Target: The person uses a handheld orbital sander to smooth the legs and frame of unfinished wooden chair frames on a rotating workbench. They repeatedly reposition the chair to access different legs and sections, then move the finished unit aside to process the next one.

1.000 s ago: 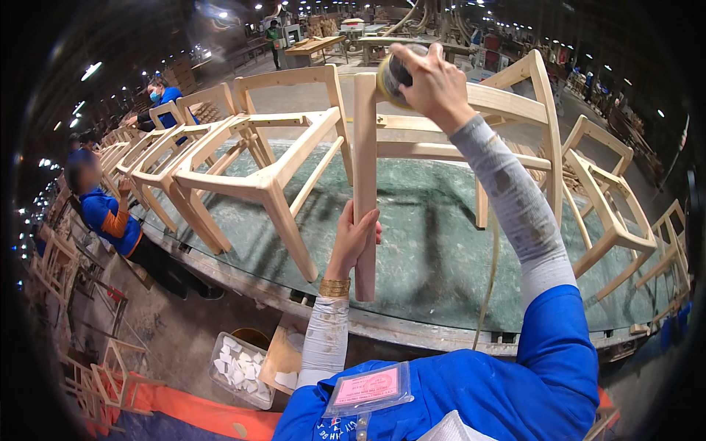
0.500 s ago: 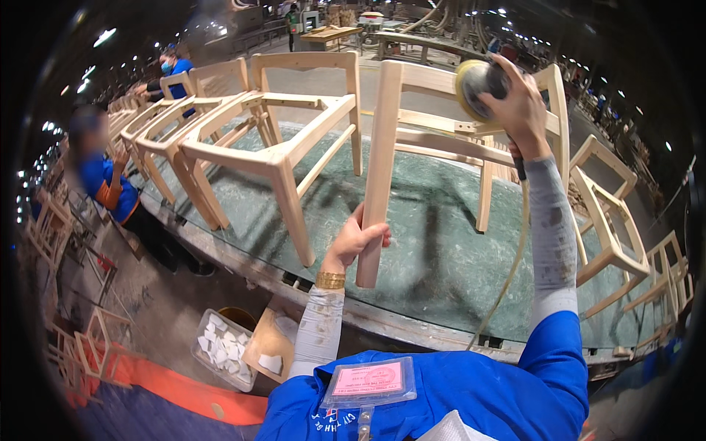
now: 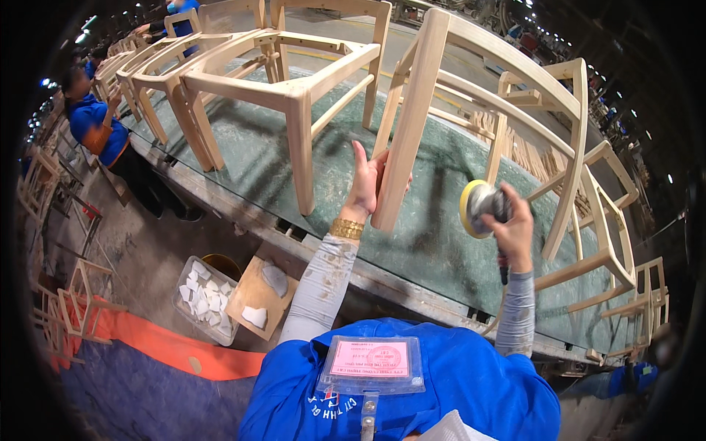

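Note:
A bare wooden chair frame [image 3: 415,117] stands tilted on the green-topped bench in front of me. My left hand [image 3: 365,180] is on the lower part of its near leg, fingers curled behind the wood and thumb pointing up. In my right hand [image 3: 517,229] is a round power sander [image 3: 487,209] with a yellow-edged pad. I hold it in the air right of that leg, apart from the wood. Its hose [image 3: 497,312] runs down towards my sleeve.
More chair frames [image 3: 299,110] line the green bench [image 3: 331,158] to the left, others [image 3: 607,246] to the right. A co-worker [image 3: 99,121] stands at the far left. Below the bench edge are a tub of white pieces [image 3: 184,316] and a wooden board [image 3: 246,323].
My right hand has brought the sander down from the chair's top rail. The chair has turned and tilted, and my left hand has shifted up along the view with its leg.

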A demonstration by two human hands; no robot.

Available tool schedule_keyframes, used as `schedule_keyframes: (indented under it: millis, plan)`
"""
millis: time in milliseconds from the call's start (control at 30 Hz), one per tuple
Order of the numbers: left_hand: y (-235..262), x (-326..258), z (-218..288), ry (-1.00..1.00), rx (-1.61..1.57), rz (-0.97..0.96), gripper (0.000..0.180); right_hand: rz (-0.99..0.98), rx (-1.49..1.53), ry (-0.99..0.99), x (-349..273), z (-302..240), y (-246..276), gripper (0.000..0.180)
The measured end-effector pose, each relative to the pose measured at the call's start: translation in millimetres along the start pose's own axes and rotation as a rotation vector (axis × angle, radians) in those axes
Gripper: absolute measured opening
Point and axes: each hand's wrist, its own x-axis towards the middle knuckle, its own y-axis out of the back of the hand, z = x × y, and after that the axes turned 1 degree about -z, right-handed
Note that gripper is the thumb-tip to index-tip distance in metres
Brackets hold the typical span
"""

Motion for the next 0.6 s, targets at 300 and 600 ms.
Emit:
schedule_keyframes:
  millis: [300,600]
  plan:
    - [-3,12,4,0.004,0.018,0.0,0.1,-0.372,-0.336,-0.493,-109,91,-87,0.077]
    - [-8,8,-4,0.017,0.071,-0.011,0.051,-0.535,-0.411,-0.747,-149,128,-109,0.079]
